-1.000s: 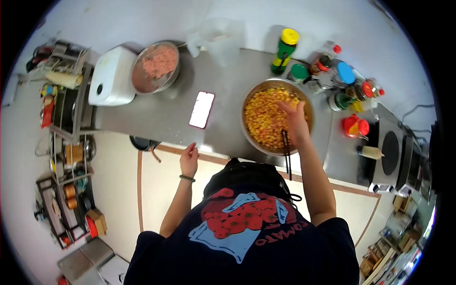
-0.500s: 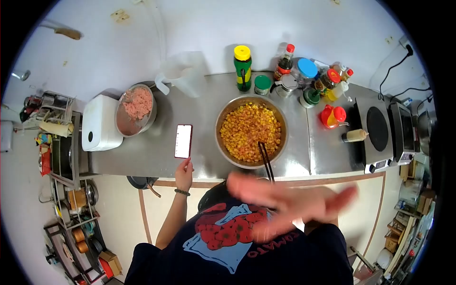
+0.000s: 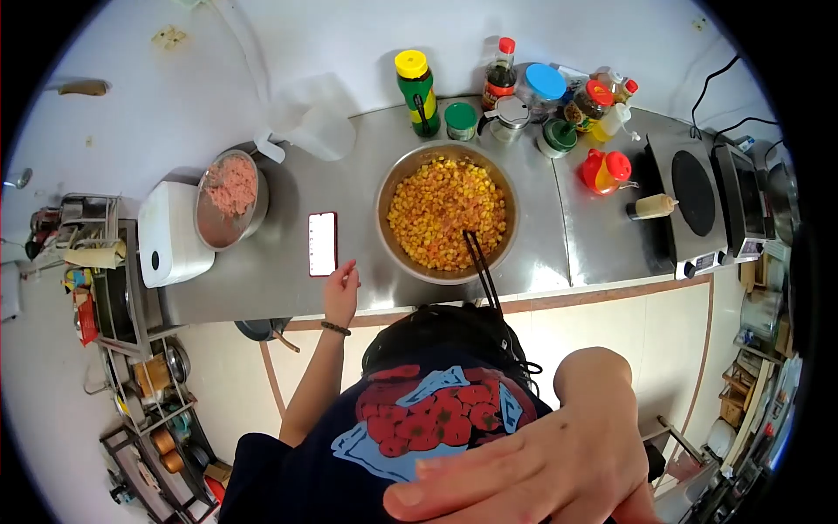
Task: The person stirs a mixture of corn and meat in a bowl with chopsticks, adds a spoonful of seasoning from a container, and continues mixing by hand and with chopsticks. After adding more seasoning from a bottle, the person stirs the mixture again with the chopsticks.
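Note:
My left hand (image 3: 341,292) is at the counter's front edge, just below a phone (image 3: 322,244) with a lit white screen. Its fingers are loosely bent and apart, holding nothing. Close to the camera, my right hand (image 3: 559,454) is raised in front of my shirt, back upward, with fingers stretched out and nothing seen in them. A large steel bowl (image 3: 384,214) on the counter contains a mix of yellow corn kernels and pinkish bits (image 3: 445,210). Dark chopsticks (image 3: 482,269) lean in it, their ends sticking out over the front rim.
At the left, a bowl of minced meat (image 3: 231,185) rests beside a white appliance (image 3: 171,234). Behind stand a plastic jug (image 3: 323,133), a yellow-capped green bottle (image 3: 417,94) and several jars and sauce bottles. A flat cooktop (image 3: 694,194) is on the right.
My right hand has come closer to the camera and lower, turning its back upward. The view has shifted a little. My left hand stays near the phone, now slightly to its right.

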Demonstrator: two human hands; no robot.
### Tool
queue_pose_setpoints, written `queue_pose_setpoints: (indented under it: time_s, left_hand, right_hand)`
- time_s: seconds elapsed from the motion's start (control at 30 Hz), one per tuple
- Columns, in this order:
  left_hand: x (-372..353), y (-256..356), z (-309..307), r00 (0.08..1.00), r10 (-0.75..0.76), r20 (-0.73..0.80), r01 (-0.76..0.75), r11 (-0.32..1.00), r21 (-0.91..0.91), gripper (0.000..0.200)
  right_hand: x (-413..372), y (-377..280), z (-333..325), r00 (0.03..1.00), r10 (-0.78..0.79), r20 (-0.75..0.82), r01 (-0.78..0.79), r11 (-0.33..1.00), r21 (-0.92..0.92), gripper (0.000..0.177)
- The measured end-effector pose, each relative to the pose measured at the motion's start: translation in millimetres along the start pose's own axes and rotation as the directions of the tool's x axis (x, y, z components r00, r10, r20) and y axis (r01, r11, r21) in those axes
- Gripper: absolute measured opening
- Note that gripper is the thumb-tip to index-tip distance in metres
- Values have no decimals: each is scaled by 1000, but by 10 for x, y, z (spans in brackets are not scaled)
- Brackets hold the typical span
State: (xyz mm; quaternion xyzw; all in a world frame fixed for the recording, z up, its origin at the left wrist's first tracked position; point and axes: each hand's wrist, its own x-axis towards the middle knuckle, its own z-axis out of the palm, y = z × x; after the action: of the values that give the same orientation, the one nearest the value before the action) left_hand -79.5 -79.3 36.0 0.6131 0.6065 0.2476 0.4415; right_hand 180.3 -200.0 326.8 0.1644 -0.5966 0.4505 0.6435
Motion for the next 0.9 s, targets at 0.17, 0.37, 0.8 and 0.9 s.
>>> queue_pose_setpoints:
  time_s: [0.17,0.37,0.8,0.9]
  left_hand:
    - [-104,-167,-66,999,-38,-36,35,997,-70,31]
    - [-352,-373,-244,991,-66,-118,67,998,0,31]
    - [-564,-376,-352,961,-196,-195,191,981,-44,29]
    - [-594,-420,-381,958,-194,-210,190,981,-41,29]
  right_hand:
    - [79,-114,-558,887,345,308,-315,938,-145,89]
    - [-1671,856,-1468,640,488,-593,-308,-544,-781,22]
    - [-2265,1911,-1787,446,754,-483,-164,-462,-872,30]
    - [-2038,1563,-1756,129,816,-564,-101,-555,-826,41]
